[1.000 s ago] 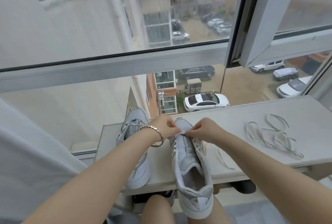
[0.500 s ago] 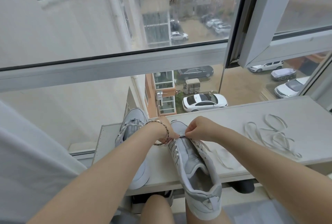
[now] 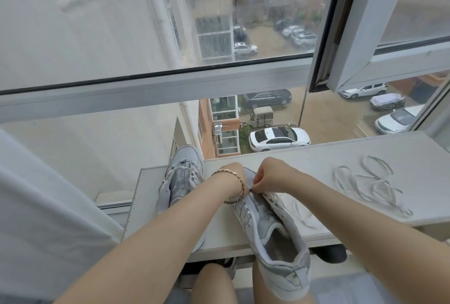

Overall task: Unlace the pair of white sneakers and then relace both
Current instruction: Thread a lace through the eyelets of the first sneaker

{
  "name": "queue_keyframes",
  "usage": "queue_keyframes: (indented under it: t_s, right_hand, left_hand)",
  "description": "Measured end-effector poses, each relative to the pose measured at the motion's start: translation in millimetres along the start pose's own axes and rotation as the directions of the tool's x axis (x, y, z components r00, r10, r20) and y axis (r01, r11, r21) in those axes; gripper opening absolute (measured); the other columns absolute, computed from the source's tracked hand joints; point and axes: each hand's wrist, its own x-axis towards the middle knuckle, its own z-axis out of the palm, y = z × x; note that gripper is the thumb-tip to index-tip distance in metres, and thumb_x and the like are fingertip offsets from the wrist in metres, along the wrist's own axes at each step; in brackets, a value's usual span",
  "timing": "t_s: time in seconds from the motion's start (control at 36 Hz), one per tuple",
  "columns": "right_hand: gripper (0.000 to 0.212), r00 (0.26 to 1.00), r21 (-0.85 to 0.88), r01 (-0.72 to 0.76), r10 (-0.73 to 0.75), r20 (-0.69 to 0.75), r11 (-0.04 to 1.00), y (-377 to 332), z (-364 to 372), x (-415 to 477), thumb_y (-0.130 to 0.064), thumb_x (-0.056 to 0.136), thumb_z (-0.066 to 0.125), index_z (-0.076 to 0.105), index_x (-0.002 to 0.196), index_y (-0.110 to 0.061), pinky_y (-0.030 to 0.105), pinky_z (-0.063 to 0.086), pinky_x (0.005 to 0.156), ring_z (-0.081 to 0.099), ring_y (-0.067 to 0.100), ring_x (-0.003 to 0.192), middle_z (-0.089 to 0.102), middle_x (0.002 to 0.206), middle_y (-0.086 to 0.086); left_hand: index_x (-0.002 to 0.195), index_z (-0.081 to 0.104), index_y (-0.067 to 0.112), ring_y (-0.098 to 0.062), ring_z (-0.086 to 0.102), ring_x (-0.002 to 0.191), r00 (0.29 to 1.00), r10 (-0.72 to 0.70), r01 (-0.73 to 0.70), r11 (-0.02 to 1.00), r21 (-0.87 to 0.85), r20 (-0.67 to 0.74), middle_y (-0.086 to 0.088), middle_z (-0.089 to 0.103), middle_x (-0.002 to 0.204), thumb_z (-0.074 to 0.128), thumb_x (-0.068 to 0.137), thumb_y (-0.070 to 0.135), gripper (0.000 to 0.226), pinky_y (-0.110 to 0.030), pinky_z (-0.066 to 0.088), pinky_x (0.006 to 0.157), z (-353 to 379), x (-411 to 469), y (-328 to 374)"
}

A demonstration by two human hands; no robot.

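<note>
Sneaker forefoot between both hands' fingers

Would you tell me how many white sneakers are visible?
2: the left sneaker stands on the shelf; the right sneaker lies beside it, heel overhanging the edge.

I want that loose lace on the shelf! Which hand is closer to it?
Right. The right hand pinches at the sneaker, left of the loose lace; the left hand sits farther left, beyond it.
</note>
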Motion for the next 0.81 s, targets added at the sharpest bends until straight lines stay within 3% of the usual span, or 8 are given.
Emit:
queue_keyframes:
  t_s: [0.08,0.17,0.25,0.31,0.42,0.56,0.67,0.81]
  right_hand:
    - [0.031,1.0,0.035,-0.027,0.027,0.004,0.999,1.8,0.8,1.3,-0.016,0.077,0.062,0.067,0.094,0.009,0.022,0.028,0.049,0.028,0.012,0.05,0.037,0.061,0.007]
    - [0.03,0.998,0.16,-0.045,0.037,0.058,0.986,8.2,-2.6,2.9,-0.02,0.081,0.065,0.069,0.094,0.006,0.018,0.035,0.051,0.039,0.012,0.052,0.048,0.059,0.006]
    - [0.022,0.997,0.318,-0.033,0.01,0.075,0.948,16.9,-5.1,1.8,-0.029,0.08,0.071,0.072,0.083,-0.007,0.017,0.042,0.059,0.049,0.014,0.059,0.057,0.063,0.005]
    - [0.016,1.0,0.375,-0.001,-0.009,0.024,0.927,21.6,-2.9,0.4,-0.028,0.079,0.073,0.071,0.073,-0.013,0.015,0.038,0.053,0.046,0.012,0.057,0.056,0.058,0.0]
    - [0.021,0.996,0.488,0.071,-0.039,-0.075,0.87,28.9,4.6,-1.2,-0.019,0.079,0.073,0.066,0.059,-0.02,0.016,0.035,0.051,0.043,0.009,0.053,0.055,0.054,-0.007]
    - [0.023,0.984,0.567,0.16,-0.086,-0.155,0.808,29.2,12.4,-1.4,-0.003,0.076,0.072,0.06,0.063,-0.018,0.011,0.039,0.052,0.048,0.004,0.049,0.058,0.055,-0.008]
    - [0.023,0.988,0.516,0.143,-0.09,-0.126,0.845,24.0,13.2,4.7,0.0,0.076,0.064,0.055,0.07,-0.019,0.017,0.041,0.055,0.047,0.006,0.051,0.058,0.061,-0.006]
    - [0.025,0.976,0.333,0.17,-0.11,-0.19,0.928,26.1,7.9,9.1,-0.002,0.072,0.061,0.053,0.066,-0.025,0.007,0.037,0.053,0.049,0.003,0.057,0.056,0.064,-0.009]
  left_hand:
    - [0.085,0.06,0.008,-0.022,0.044,0.066,0.999,0.045,-0.045,0.998,-0.051,-0.013,0.0,0.039,0.059,0.052,0.091,0.025,0.019,-0.025,0.035,0.055,0.8,-3.4,-2.3]
    - [0.053,0.039,0.014,-0.02,0.029,0.051,0.988,0.074,-0.096,0.981,-0.166,-0.132,-0.003,0.028,0.051,0.048,0.088,0.012,0.036,-0.026,0.024,0.047,6.0,-6.0,-11.2]
    - [0.067,0.05,0.016,-0.022,0.04,0.063,0.96,0.064,-0.151,0.937,-0.314,-0.271,-0.008,0.046,0.063,0.05,0.087,0.01,0.021,-0.024,0.033,0.058,14.5,-8.3,-17.9]
    - [0.076,0.059,0.018,-0.018,0.052,0.071,0.94,0.019,-0.184,0.87,-0.457,-0.342,-0.001,0.057,0.069,0.056,0.086,0.012,0.012,-0.02,0.039,0.064,20.0,-7.8,-20.7]
    - [0.067,0.057,0.022,-0.014,0.056,0.068,0.954,-0.071,-0.163,0.697,-0.698,-0.293,0.006,0.058,0.068,0.065,0.079,0.008,0.02,-0.018,0.046,0.063,22.2,-5.4,-24.0]
    - [0.071,0.053,0.027,-0.011,0.055,0.067,0.972,-0.007,-0.149,0.752,-0.642,-0.235,0.008,0.059,0.071,0.062,0.081,0.008,0.023,-0.02,0.044,0.064,16.6,-6.7,-24.9]
    - [0.077,0.057,0.024,-0.016,0.06,0.081,0.974,0.003,-0.12,0.856,-0.503,-0.227,0.005,0.061,0.077,0.063,0.082,0.015,0.012,-0.024,0.047,0.073,10.8,-10.0,-25.6]
    - [0.087,0.074,0.014,-0.016,0.061,0.078,0.968,-0.06,-0.049,0.909,-0.413,-0.246,-0.001,0.068,0.081,0.063,0.085,0.015,0.012,-0.024,0.048,0.073,-6.5,-14.0,-32.0]
